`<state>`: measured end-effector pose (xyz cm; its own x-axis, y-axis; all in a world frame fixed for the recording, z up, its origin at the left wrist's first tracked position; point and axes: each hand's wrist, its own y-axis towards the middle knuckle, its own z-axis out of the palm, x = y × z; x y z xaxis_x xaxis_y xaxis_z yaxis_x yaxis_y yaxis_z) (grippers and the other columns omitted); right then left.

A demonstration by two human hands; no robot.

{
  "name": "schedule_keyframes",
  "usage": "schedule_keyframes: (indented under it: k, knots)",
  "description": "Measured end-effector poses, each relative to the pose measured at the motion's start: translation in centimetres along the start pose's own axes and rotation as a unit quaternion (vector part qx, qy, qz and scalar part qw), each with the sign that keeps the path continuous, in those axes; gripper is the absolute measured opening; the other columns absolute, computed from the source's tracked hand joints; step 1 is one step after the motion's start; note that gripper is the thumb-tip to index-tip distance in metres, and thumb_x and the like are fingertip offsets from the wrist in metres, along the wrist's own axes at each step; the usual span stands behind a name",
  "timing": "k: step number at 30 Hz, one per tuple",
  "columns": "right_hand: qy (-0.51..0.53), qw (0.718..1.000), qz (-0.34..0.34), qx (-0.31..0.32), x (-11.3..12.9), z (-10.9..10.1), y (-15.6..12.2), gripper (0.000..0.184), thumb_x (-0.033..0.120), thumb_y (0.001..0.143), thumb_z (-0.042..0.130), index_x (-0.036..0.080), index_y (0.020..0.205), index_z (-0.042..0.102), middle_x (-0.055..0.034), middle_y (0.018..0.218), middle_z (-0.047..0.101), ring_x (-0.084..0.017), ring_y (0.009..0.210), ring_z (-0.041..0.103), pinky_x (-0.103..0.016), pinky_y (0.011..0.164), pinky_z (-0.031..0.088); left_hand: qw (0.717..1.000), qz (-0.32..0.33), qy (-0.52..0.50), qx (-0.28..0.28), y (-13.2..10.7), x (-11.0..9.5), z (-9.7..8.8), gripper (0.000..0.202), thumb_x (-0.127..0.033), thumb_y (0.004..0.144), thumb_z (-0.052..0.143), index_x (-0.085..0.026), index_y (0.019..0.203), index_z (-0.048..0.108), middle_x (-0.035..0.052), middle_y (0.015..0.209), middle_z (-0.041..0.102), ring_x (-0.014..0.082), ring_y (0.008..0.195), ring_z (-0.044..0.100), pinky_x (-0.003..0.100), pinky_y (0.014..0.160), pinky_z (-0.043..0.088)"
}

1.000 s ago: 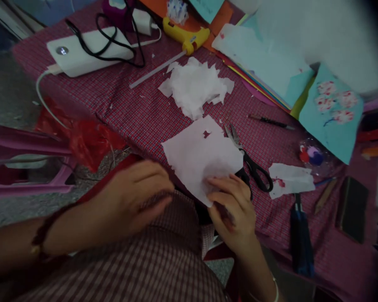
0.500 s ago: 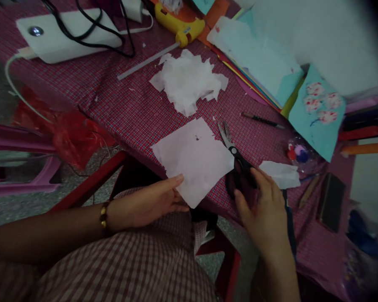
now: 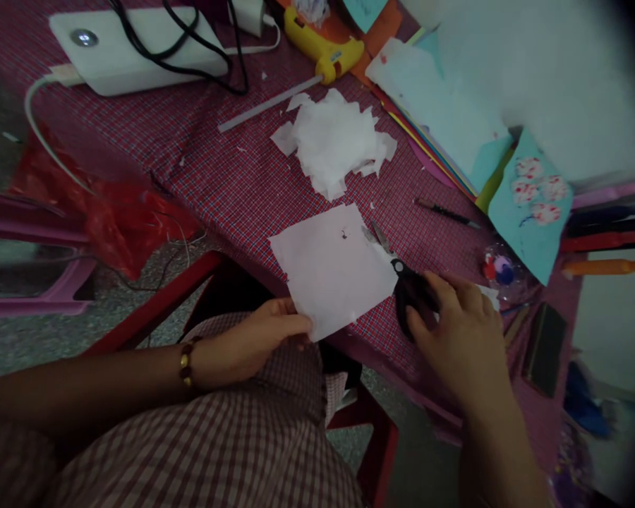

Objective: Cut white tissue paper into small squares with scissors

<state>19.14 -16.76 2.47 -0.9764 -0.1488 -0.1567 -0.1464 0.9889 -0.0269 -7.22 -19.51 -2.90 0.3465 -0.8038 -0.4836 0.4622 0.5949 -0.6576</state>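
Observation:
A thin white paper sheet [image 3: 334,264] lies at the near edge of the checked red tablecloth [image 3: 233,176]. My left hand [image 3: 264,339] pinches the sheet's near corner, fingers closed on it. My right hand [image 3: 463,328] rests over the black handles of the scissors [image 3: 402,279], fingers curled round them; the blades point up-left and touch the sheet's right edge.
A heap of white paper scraps [image 3: 339,141] lies beyond the sheet. Further back are a yellow glue gun [image 3: 322,49], a white power strip [image 3: 137,46] with black cables, stacked coloured papers [image 3: 444,120], a pen [image 3: 444,212], a blue card with flowers [image 3: 532,204]. A red bag [image 3: 121,219] hangs at left.
My right hand left the sheet, moved right and closed over the scissors' handles. My left hand came forward and took the sheet's near corner.

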Motion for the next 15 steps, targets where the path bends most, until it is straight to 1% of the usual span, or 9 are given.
schedule_keyframes:
  k: [2,4,7,8,10,12,13,14,15]
  knots:
    - [-0.012,1.0,-0.005,0.012,0.0,-0.2,-0.2,0.049,0.036,0.085,0.059,0.013,0.129,0.057,-0.0208,0.118,0.06,-0.039,0.103,0.061,-0.054,0.084,0.051,1.0,0.017,-0.014,0.015,0.0,0.0,-0.1,0.012,-0.019,0.065,0.065,-0.015,0.075,0.067,-0.0003,0.072,0.062,0.0108,0.065,0.051,0.024,0.063,0.039]
    - [-0.019,0.999,-0.006,0.031,-0.1,-0.3,-0.3,0.047,0.036,0.087,0.056,0.012,0.128,0.057,-0.0193,0.109,0.063,-0.037,0.096,0.063,-0.052,0.081,0.052,0.998,0.04,-0.011,0.056,0.1,0.1,-0.1,0.012,-0.016,0.063,0.063,-0.014,0.074,0.067,0.0,0.072,0.062,0.0105,0.065,0.05,0.024,0.062,0.039]
    - [-0.012,0.999,-0.006,0.047,-0.1,-0.3,-0.3,0.049,0.036,0.088,0.056,0.012,0.13,0.055,-0.0169,0.102,0.065,-0.035,0.088,0.065,-0.05,0.079,0.053,0.994,0.048,0.001,0.101,0.3,0.4,-0.2,0.02,-0.014,0.063,0.062,-0.014,0.081,0.07,0.0029,0.081,0.066,0.0135,0.075,0.056,0.025,0.07,0.043]
    - [-0.005,0.999,-0.006,0.052,-0.1,-0.2,-0.2,0.05,0.035,0.087,0.056,0.013,0.131,0.054,-0.0163,0.101,0.066,-0.034,0.087,0.065,-0.049,0.079,0.053,0.993,0.042,-0.004,0.108,0.4,0.5,-0.2,0.023,-0.016,0.066,0.063,-0.015,0.087,0.07,0.0045,0.087,0.068,0.0157,0.081,0.058,0.027,0.073,0.045]
    - [0.025,0.998,0.003,0.058,-0.3,0.0,0.1,0.052,0.033,0.084,0.059,0.016,0.132,0.053,-0.0152,0.103,0.066,-0.033,0.086,0.066,-0.049,0.079,0.053,0.992,0.033,-0.024,0.119,0.4,0.6,-0.3,0.028,-0.026,0.073,0.062,-0.016,0.097,0.07,0.0075,0.096,0.07,0.02,0.09,0.061,0.031,0.078,0.046]
    - [0.089,0.994,0.034,0.055,-0.9,-0.1,0.4,0.054,0.031,0.078,0.064,0.019,0.13,0.054,-0.0137,0.106,0.066,-0.033,0.089,0.066,-0.049,0.08,0.053,0.991,0.029,-0.038,0.125,0.2,0.5,-0.4,0.034,-0.04,0.079,0.059,-0.015,0.1,0.069,0.0091,0.097,0.07,0.0215,0.091,0.061,0.033,0.079,0.047]
    - [0.142,0.987,0.061,0.046,-1.3,-0.3,0.4,0.054,0.031,0.076,0.065,0.02,0.128,0.055,-0.0124,0.105,0.066,-0.032,0.09,0.066,-0.048,0.08,0.053,0.991,0.028,-0.039,0.124,0.1,0.3,-0.4,0.038,-0.045,0.08,0.059,-0.015,0.099,0.069,0.0092,0.095,0.07,0.0213,0.089,0.061,0.033,0.077,0.046]
    - [0.209,0.973,0.092,0.032,-1.8,-0.6,0.3,0.054,0.032,0.074,0.066,0.021,0.126,0.056,-0.0107,0.102,0.066,-0.03,0.088,0.066,-0.046,0.078,0.054,0.992,0.027,-0.039,0.116,0.1,0.2,-0.4,0.041,-0.049,0.079,0.059,-0.015,0.098,0.068,0.0087,0.093,0.069,0.0206,0.086,0.06,0.032,0.075,0.046]
    - [0.283,0.951,0.124,0.018,-2.3,-1.0,0.0,0.054,0.033,0.073,0.067,0.022,0.125,0.056,-0.0089,0.099,0.066,-0.028,0.087,0.066,-0.043,0.076,0.054,0.994,0.025,-0.037,0.101,0.0,0.0,-0.4,0.041,-0.051,0.078,0.062,-0.015,0.096,0.068,0.0077,0.092,0.069,0.0194,0.084,0.059,0.031,0.074,0.045]
